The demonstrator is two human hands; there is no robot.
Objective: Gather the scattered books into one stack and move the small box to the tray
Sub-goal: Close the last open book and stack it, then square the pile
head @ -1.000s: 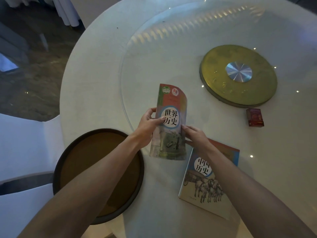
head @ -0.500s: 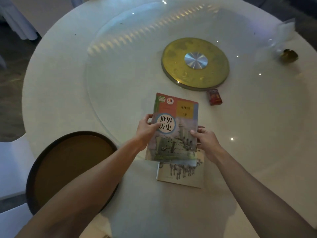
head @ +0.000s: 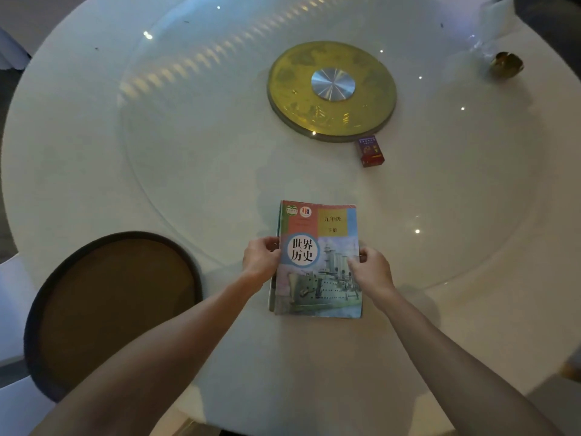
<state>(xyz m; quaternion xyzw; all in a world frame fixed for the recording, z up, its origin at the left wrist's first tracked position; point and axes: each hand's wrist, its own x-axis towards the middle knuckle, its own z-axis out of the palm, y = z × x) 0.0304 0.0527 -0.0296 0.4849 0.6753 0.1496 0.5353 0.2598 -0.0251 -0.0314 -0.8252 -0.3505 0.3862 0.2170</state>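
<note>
A history textbook with a warship on its cover (head: 317,247) lies flat on the white table near me. It rests squarely on a second book, of which only a thin edge (head: 273,287) shows along the left side. My left hand (head: 260,259) grips the stack's left edge and my right hand (head: 371,268) grips its right edge. A small red box (head: 370,151) stands on the glass turntable beyond the books, to the right. The round dark-rimmed brown tray (head: 34,316) sits at the table's near left edge, with nothing in it.
A gold disc with a silver hub (head: 331,89) marks the centre of the glass turntable (head: 176,146). A small gold object (head: 506,64) and clear plastic wrap (head: 490,29) lie at the far right. A white chair (head: 12,309) stands left of the tray.
The warship book has come down from the air onto the horse-cart book and now covers it. Both hands shifted to the sides of the stack.
</note>
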